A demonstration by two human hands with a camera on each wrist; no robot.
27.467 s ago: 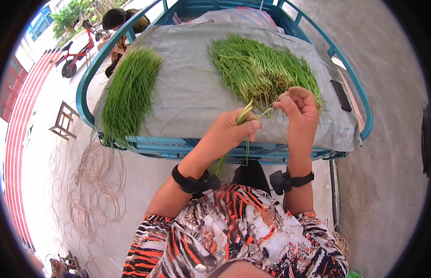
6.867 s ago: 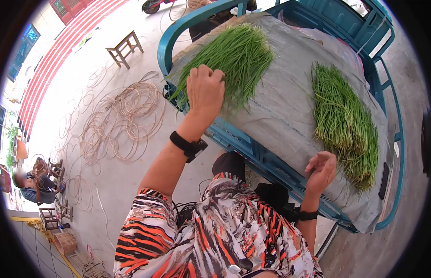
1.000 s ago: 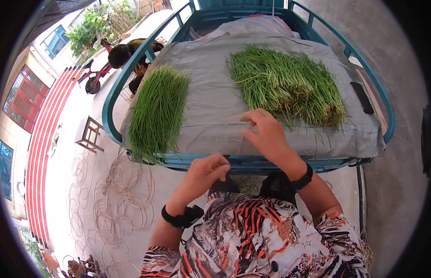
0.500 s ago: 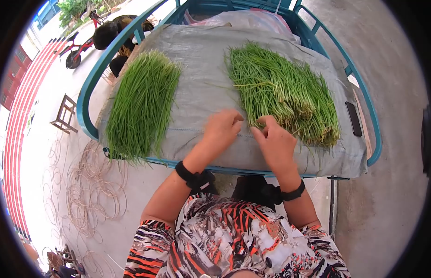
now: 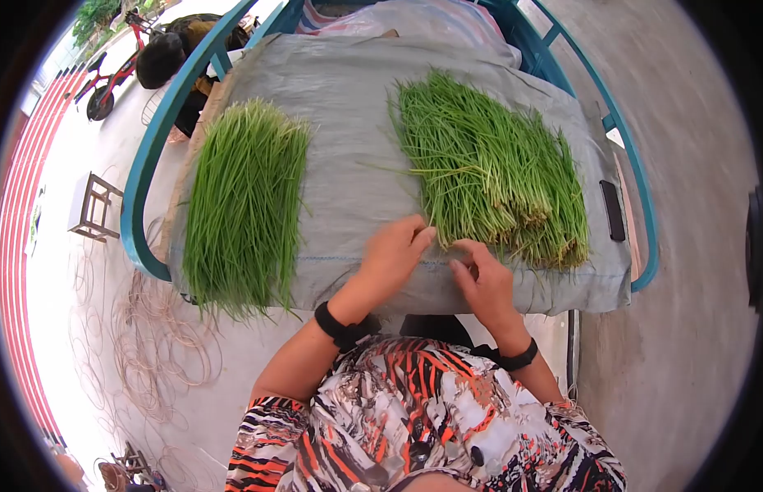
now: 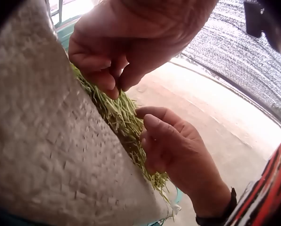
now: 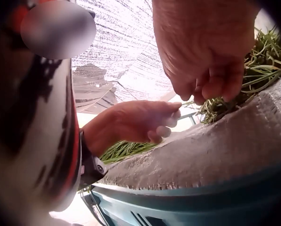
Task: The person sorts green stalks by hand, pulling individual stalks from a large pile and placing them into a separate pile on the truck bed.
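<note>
A large pile of green chives (image 5: 488,156) lies on the grey sheet, pale stem ends toward me. To its left is a second, neatly laid bundle of chives (image 5: 246,205). My left hand (image 5: 395,256) is at the near left corner of the large pile, thumb and forefinger pinching a thin chive stalk. In the right wrist view, the stalk (image 7: 188,103) shows at the fingertips of that hand (image 7: 143,120). Just right of it, my right hand (image 5: 486,287) is loosely curled beside the stem ends, thumb and forefinger apart; in the left wrist view the right hand (image 6: 178,150) overlaps the stems.
The grey sheet (image 5: 349,164) covers the bed of a blue cart with side rails (image 5: 139,197). A phone (image 5: 612,211) lies at the right edge. On the left are a stool (image 5: 94,207), loose coils of cord (image 5: 160,336) and a crouching person (image 5: 172,57).
Since a second ago, my left hand has risen from the near edge to the large pile's corner. The right hand has shifted slightly. Compared with the oldest frame, the left hand no longer holds a small bunch.
</note>
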